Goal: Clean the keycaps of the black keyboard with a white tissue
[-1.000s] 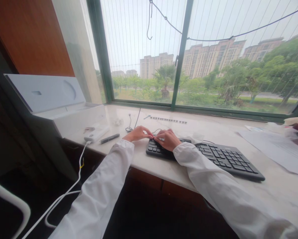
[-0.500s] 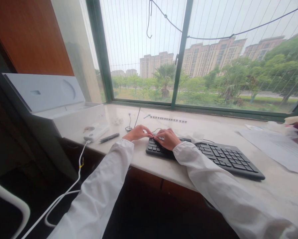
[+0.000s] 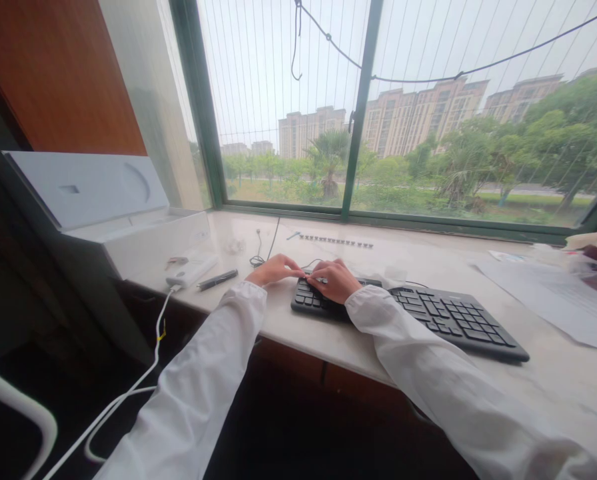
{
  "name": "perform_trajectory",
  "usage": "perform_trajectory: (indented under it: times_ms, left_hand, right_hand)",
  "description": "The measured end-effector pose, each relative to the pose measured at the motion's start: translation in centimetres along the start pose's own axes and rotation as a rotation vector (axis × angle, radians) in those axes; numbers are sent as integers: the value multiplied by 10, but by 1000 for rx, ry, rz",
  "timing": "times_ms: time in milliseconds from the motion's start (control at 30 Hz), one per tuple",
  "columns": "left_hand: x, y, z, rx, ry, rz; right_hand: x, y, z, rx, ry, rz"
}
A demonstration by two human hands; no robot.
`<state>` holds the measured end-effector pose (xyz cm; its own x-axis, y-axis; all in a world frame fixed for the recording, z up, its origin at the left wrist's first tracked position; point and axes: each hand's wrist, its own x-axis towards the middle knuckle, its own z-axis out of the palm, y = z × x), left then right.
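A black keyboard [image 3: 458, 320] lies along the front of the pale tabletop. At its upper left corner my left hand [image 3: 274, 270] reaches in from the side, thumb and forefinger pressed together at the top edge. My right hand [image 3: 336, 280] rests over the left part of the keys, its fingers bent and closed, their tips meeting those of the left hand. Whatever lies between the fingertips is too small to make out. Behind the hands, a row of small dark keycaps [image 3: 336, 241] stretches below the window, with a thin blue stick [image 3: 293, 235] at its left end.
A black pen [image 3: 217, 279] and a white power strip [image 3: 191, 270] with a plugged-in white cable lie left. Beyond them stands an open white box [image 3: 86, 190]. A coiled black cable [image 3: 257, 259] lies behind my left hand. Paper sheets [image 3: 553, 300] cover the right side.
Both hands stay at the keyboard's upper left corner, with only slight shifts of the fingers. The view has tilted a little.
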<state>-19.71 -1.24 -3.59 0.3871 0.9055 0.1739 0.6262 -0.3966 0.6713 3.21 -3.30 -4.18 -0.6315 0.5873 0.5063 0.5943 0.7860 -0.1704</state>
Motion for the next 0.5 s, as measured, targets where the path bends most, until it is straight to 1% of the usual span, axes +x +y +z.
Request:
perform_trajectory:
  times_ms: [133, 300, 400, 500]
  left_hand:
    - [-1, 3, 0, -27, -12, -15]
    - [-1, 2, 0, -19, -8, 28]
    - [0, 1, 1, -4, 13, 63]
    - [0, 1, 1, -7, 22, 102]
  right_hand:
    - [0, 1, 0, 23, 1, 7]
    - [3, 1, 5, 64, 39, 68]
    - [4, 1, 7, 42, 72, 107]
    - [5, 1, 8, 9, 78, 127]
